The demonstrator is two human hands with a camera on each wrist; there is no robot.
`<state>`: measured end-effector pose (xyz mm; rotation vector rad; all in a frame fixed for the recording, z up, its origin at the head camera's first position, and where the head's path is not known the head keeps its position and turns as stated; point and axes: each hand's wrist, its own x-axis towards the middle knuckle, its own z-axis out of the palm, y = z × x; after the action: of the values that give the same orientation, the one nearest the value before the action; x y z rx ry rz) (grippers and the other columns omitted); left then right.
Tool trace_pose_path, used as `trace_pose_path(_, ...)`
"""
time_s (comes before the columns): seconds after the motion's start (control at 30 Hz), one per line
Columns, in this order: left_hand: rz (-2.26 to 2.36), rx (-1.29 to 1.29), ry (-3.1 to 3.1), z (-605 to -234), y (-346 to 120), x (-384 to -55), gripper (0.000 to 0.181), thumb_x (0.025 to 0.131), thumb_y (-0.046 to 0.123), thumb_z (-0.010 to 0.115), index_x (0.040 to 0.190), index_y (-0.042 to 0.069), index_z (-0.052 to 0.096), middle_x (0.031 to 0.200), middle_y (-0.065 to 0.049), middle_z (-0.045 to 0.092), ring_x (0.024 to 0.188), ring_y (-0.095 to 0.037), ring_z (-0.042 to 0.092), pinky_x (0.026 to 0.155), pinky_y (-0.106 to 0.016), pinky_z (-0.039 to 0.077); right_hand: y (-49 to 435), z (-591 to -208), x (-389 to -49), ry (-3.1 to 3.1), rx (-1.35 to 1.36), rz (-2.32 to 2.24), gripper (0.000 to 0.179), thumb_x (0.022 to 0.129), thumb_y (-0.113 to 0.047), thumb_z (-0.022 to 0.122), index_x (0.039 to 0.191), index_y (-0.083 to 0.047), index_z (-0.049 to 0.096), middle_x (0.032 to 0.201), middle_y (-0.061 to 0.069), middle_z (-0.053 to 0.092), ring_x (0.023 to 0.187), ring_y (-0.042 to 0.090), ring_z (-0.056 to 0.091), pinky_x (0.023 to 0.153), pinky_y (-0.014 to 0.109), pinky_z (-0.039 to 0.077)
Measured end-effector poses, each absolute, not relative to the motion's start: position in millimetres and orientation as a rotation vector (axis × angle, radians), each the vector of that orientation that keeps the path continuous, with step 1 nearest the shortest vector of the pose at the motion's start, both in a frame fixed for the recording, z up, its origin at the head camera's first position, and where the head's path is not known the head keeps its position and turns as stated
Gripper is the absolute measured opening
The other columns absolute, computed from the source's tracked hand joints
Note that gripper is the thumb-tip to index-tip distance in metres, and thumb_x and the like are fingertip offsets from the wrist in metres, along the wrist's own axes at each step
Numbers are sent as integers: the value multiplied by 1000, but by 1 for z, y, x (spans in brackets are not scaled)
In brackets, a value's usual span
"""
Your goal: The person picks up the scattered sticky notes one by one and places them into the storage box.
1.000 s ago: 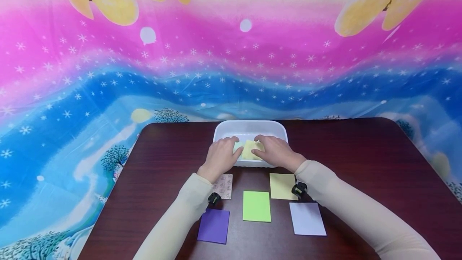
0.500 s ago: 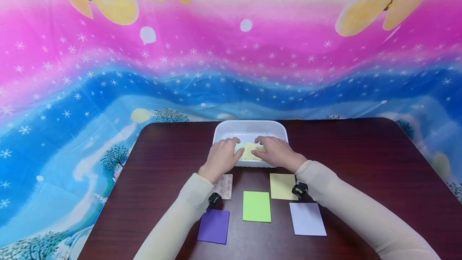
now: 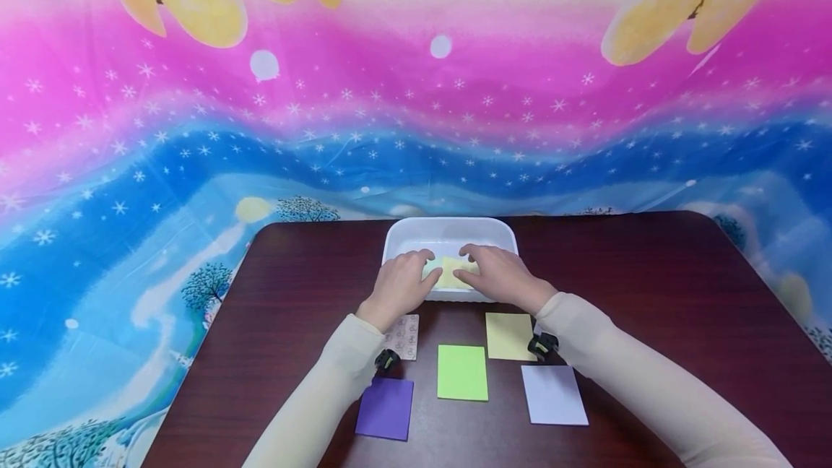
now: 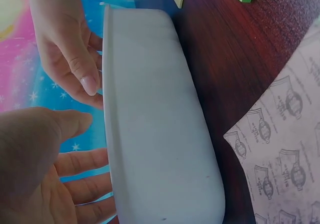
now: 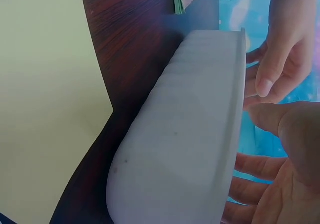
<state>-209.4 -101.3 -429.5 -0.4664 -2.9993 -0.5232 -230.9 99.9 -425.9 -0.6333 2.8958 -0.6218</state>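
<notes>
Both hands reach over the front rim of a white basin [image 3: 450, 295], which stands near the table's far edge. The left hand [image 3: 404, 284] hangs over its left half, thumb apart from the fingers. Over the right half is the right hand [image 3: 503, 274], in a similar loose pose. Between them inside lie a pale yellow square paper [image 3: 456, 276] and a pale green one [image 3: 432, 263], partly hidden. In the left wrist view the basin's outer wall [image 4: 155, 124] covers some fingertips. The right wrist view also shows fingers passing behind the rim [image 5: 239, 114]. No grip on anything shows.
Square note pads lie before the basin: a printed pinkish one [image 3: 406, 338], a yellow one [image 3: 509, 336], a bright green one [image 3: 462, 373], a purple one [image 3: 385, 409] and a white one [image 3: 555, 396]. A patterned cloth [image 3: 416, 107] hangs behind the dark table [image 3: 650, 287].
Both hands stay almost still, shifting very slightly. The yellow paper inside the basin shows a little less, its left edge farther right and its top edge lower. The pads outside stay put.
</notes>
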Motion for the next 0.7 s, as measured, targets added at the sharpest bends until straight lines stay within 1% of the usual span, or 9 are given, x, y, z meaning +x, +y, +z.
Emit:
trace_pose_path(0.33,-508,-455,-2997,-427,-101,-206,39,101,38,60,127,10,68,116,-9,75,93,-24,73,80,-42,59,101,-421,-224,2916,-638,-637,49,97,-42,64,132,-7,64,122,13,73,103,25,72,85,46,58)
trace_pose_path(0.7,-530,-447,-2988,-421,-101,-201,39,101,39,60,128,12,68,119,-8,74,96,-25,73,79,-43,59,104,-421,-216,2988,-707,-718,42,97,-37,67,126,-7,68,118,11,74,101,25,72,81,44,59)
